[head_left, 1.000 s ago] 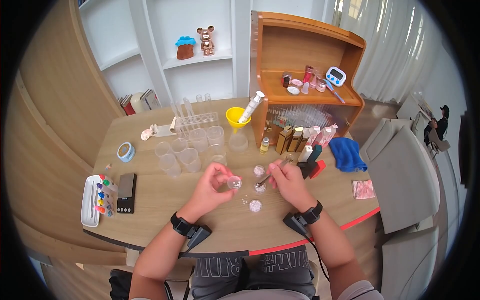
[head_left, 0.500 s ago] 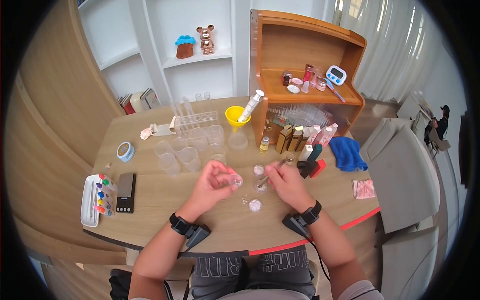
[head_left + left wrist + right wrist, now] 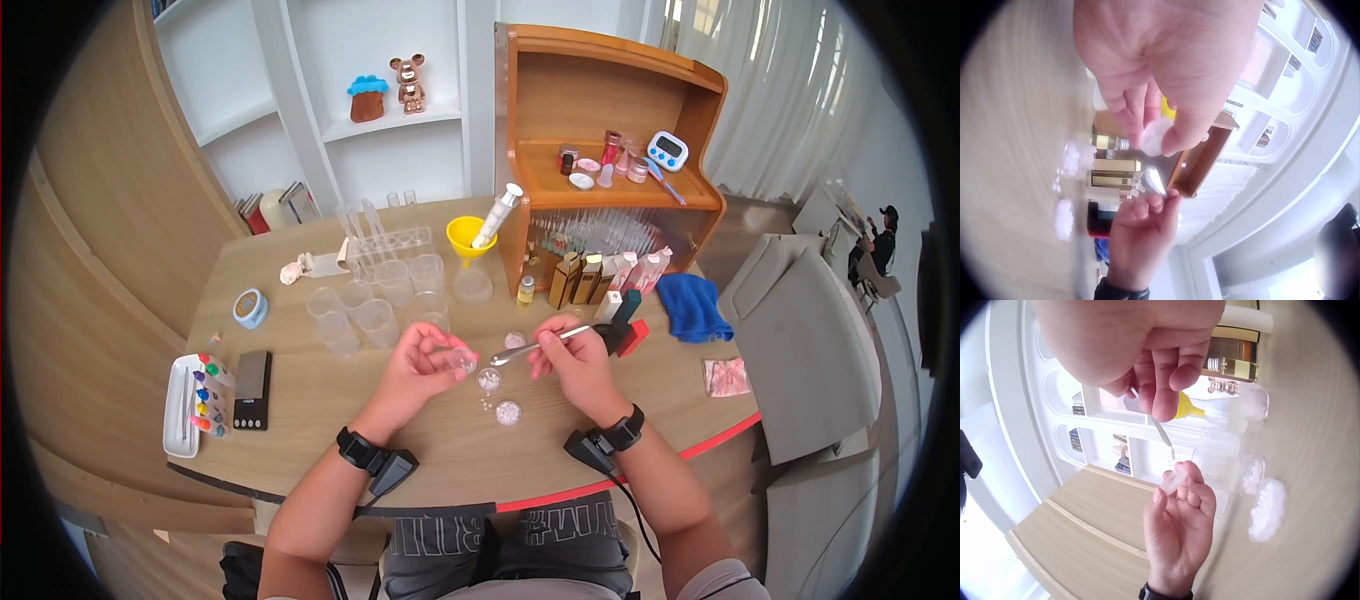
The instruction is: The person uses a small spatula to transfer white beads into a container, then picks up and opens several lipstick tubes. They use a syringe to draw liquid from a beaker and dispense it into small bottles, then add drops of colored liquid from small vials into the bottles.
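My left hand (image 3: 420, 368) pinches a small clear cup (image 3: 1156, 137) between thumb and fingers, a little above the table. In my right hand (image 3: 578, 368) is a slim metal spoon (image 3: 520, 350), gripped by its handle. Its bowl points left, just right of the cup. Below it are small clear jars of white pellets: a far one (image 3: 515, 341), a middle one (image 3: 489, 380) and a near one (image 3: 508, 413). Loose white pellets (image 3: 487, 405) lie between the middle and near jars.
Several clear plastic cups (image 3: 376, 322) stand beyond my left hand, with a tube rack (image 3: 400, 242) behind. A yellow funnel (image 3: 467, 236) holds a white syringe-like tube. Small boxes (image 3: 590, 280) and an oil bottle (image 3: 525, 291) stand before the wooden cabinet (image 3: 505, 130). A black scale (image 3: 252, 390) lies left.
The spoon has risen out of the middle jar and swung left towards the cup. That jar now sits further left. The cup in my left hand has shifted slightly left.
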The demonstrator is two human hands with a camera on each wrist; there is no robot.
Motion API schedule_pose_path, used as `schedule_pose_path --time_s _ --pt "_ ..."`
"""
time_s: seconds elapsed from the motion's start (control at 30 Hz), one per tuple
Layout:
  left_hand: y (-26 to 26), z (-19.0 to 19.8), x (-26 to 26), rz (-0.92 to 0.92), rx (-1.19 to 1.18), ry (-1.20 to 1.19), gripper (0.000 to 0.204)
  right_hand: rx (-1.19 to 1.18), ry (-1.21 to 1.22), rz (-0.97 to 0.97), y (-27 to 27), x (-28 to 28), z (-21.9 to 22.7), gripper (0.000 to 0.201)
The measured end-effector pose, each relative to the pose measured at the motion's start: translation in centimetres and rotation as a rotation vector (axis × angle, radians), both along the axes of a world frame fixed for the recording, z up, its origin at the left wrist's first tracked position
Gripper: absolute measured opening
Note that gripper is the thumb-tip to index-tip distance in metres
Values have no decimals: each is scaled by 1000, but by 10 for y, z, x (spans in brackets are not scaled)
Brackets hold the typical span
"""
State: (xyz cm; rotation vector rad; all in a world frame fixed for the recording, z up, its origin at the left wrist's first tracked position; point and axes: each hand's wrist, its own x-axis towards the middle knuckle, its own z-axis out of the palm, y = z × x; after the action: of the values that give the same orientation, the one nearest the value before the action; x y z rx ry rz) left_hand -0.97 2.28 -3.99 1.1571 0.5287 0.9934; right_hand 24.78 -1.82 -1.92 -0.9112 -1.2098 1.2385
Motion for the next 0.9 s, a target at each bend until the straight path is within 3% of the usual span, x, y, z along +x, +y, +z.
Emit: schedule_pose_path --time_s 0.37,0.6,0.9 --pt "4 -17 3 -147 -68 -43 41 -38 -61 181 2 -4 5 22" --pt "1 -10 5 -61 -20 33 44 -79 -24 292 5 -2 -1 22" --pt "1 -9 5 -56 54 92 51 -55 -80 270 1 -4 3 19"
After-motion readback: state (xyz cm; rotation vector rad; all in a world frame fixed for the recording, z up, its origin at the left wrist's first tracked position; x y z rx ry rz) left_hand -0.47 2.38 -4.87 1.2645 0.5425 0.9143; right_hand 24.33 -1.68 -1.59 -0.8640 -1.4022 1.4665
